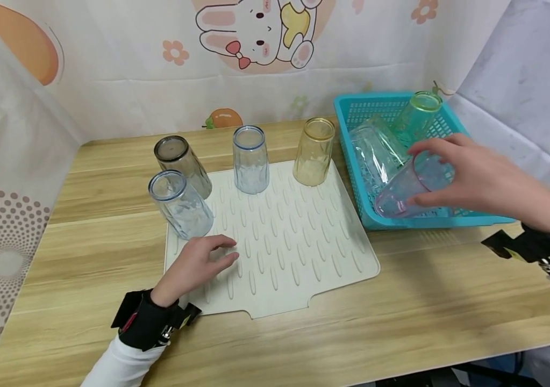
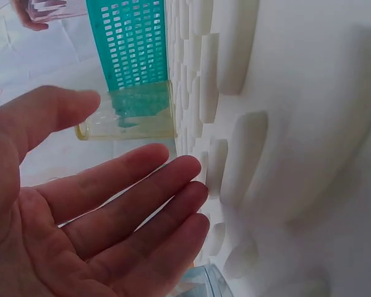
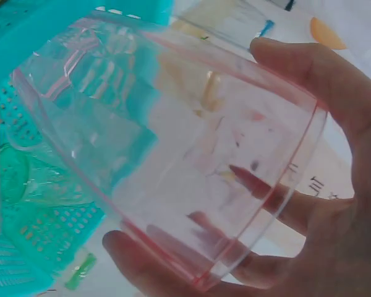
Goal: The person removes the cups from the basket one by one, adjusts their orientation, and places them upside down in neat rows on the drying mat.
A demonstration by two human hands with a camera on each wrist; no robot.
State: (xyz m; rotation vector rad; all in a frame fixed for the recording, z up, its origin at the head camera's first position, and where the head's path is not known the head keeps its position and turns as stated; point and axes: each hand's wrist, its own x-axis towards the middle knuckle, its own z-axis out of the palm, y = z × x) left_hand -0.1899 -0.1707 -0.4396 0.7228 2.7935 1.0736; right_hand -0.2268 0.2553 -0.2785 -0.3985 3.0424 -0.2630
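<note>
Left hand (image 1: 197, 267) hovered over the white mat (image 1: 279, 290), its grip released near a blue-rimmed glass (image 1: 183, 209), the pink glass (image 1: 400, 192) hung tilted above the turquoise basket (image 1: 352, 166), rim end toward the palm, right hand (image 1: 483, 174) grasped its sides.

The pink-tinted, see-through, faceted tumbler (image 3: 173, 154) is glossy and smooth, glass or clear plastic, I cannot tell which. The yellow see-through tumbler (image 1: 313, 153) at the far right corner of the off-white ridged mat (image 1: 279, 293) shines likewise; the mat looks matt and rubbery. By the far right corner of the pale wood-grained table (image 1: 86, 258), satin-smooth on top, the turquoise latticed basket (image 1: 439, 221) is semi-glossy plastic.
</note>
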